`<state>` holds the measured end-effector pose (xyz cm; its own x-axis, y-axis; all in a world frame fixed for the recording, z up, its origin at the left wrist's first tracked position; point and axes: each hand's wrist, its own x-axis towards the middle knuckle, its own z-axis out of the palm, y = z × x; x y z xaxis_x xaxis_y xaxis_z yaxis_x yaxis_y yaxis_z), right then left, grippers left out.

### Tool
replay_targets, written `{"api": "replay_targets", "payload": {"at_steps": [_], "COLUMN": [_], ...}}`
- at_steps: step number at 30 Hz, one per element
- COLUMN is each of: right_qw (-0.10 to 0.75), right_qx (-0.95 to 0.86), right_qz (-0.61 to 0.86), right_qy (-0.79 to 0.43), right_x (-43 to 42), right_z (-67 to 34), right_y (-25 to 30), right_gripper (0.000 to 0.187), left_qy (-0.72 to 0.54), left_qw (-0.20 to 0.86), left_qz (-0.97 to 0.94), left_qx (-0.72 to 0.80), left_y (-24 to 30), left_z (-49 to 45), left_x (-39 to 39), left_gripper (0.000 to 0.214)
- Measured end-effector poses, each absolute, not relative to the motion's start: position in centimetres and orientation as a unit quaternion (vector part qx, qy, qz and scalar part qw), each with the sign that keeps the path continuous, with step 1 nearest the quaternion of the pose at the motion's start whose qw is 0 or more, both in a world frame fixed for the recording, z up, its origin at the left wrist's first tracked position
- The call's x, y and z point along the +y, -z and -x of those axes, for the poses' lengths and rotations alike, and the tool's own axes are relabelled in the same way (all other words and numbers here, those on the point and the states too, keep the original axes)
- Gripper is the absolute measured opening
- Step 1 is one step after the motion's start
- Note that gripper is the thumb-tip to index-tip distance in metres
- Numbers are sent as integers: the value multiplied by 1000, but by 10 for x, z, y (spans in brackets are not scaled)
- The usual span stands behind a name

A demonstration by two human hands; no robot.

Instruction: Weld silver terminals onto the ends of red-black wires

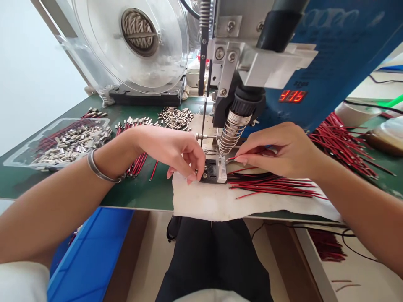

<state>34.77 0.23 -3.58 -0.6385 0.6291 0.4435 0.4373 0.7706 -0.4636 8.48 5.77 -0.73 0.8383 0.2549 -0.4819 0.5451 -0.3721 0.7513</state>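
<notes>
My left hand (176, 151) is pinched together at the left side of a small metal fixture block (214, 171) under a machine head; what its fingertips hold is too small to make out. My right hand (280, 149) pinches a thin red wire (234, 158) whose tip points toward the fixture from the right. A ribbed heat-gun nozzle (234, 128) hangs just above the fixture. Several cut red wires (273, 186) lie on a white cloth (217, 201) beneath my right hand.
A clear tray (67, 142) of small metal sleeves sits far left, with loose sleeves (176, 117) and finished red wires (138, 161) behind my left hand. More red wires (343, 142) pile up at right. A clear reel (138, 42), red digit display (292, 96) and blue bin (91, 256) surround the green table.
</notes>
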Motion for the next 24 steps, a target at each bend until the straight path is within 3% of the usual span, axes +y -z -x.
{"api": "replay_targets", "payload": {"at_steps": [6, 16, 24], "right_qw": [340, 269, 267], "right_qx": [-894, -912, -900], "right_qz": [273, 305, 344], "right_qy": [-101, -51, -36], "right_x": [-5, -15, -18], "right_z": [-344, -346, -344], "right_y": [44, 40, 42], "right_gripper": [12, 23, 25], "left_qy": [111, 104, 76], "left_qw": [471, 480, 466], "left_qz": [-840, -840, -855], "left_qx": [245, 230, 214], "left_y": [8, 6, 4], "left_z": [-83, -79, -82], "left_x": [61, 60, 56], "left_gripper": [20, 27, 29]}}
